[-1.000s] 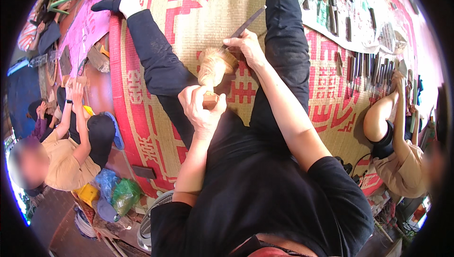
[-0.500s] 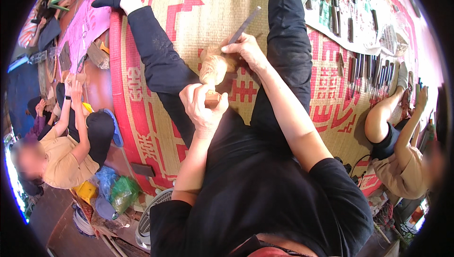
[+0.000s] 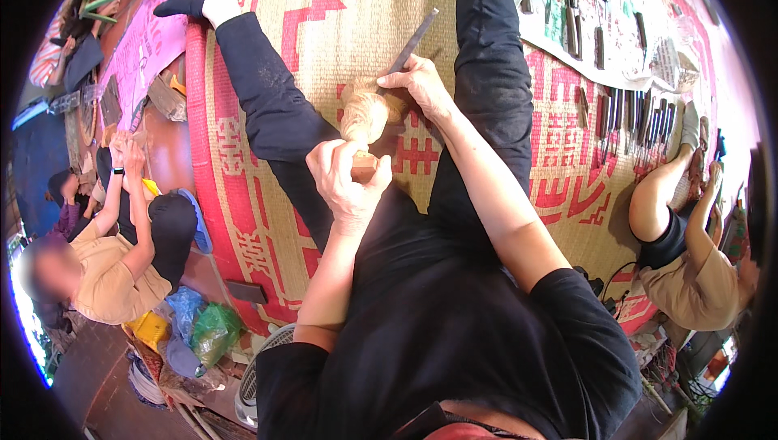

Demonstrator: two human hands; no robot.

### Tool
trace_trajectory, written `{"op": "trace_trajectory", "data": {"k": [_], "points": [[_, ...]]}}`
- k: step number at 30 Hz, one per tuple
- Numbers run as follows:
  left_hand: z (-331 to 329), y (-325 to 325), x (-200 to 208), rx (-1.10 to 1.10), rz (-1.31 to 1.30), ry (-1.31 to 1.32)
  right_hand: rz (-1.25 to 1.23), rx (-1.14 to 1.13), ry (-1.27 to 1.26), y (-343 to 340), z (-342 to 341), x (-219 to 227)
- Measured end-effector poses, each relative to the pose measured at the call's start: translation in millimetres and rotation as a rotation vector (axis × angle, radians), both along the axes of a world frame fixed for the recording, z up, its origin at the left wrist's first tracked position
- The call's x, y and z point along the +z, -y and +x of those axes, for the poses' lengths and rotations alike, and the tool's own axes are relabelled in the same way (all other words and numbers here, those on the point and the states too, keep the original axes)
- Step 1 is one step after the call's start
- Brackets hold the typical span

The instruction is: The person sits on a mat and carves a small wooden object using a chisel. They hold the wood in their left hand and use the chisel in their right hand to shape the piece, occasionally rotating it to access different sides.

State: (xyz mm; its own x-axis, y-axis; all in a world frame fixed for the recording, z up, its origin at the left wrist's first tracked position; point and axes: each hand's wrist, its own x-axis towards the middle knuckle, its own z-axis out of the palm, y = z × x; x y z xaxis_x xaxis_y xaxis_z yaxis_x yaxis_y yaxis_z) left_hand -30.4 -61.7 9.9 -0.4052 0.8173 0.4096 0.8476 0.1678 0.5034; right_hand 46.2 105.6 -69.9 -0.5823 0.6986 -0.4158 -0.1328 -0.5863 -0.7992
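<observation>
Our L hand (image 3: 344, 185) is clamped on the pale carved wood pc (image 3: 362, 121), ctr of frame; our R hand (image 3: 424, 87), up-R of it, pinches a slim dark tool (image 3: 416, 41). Around us: red-and-tan woven mat (image 3: 381, 27); dark-handled tools (image 3: 600, 47), upper R.

Black shirt (image 3: 454, 326) — 2 short, loose sleeves (image 3: 587, 335); long, dark trousers (image 3: 493, 100) — 1 dark sock (image 3: 180, 6) showing.

Tool (image 3: 416, 40) steeper, co-worker's arm (image 3: 703, 220) drawn back.
From my remote seat, I see the tool angled more steeply above the carving (image 3: 362, 120), far end swung left; well right of the carving, that arm has left the foot (image 3: 690, 134).
</observation>
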Motion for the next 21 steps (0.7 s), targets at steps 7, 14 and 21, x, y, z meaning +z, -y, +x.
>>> {"op": "trace_trajectory", "data": {"k": [7,14,21], "points": [[-1.5,-0.9,3.0,-0.009,-0.007,0.0,-0.036,-0.127,0.078,-18.2,4.5,-20.5],[-0.5,-2.1,3.7,-0.005,-0.002,-0.004,0.058,-0.054,0.084,-2.9,0.1,-9.6],[0.2,0.5,0.9,-0.024,-0.012,-0.02,0.01,-0.134,-0.014,-7.7,-2.0,-14.2]]}}
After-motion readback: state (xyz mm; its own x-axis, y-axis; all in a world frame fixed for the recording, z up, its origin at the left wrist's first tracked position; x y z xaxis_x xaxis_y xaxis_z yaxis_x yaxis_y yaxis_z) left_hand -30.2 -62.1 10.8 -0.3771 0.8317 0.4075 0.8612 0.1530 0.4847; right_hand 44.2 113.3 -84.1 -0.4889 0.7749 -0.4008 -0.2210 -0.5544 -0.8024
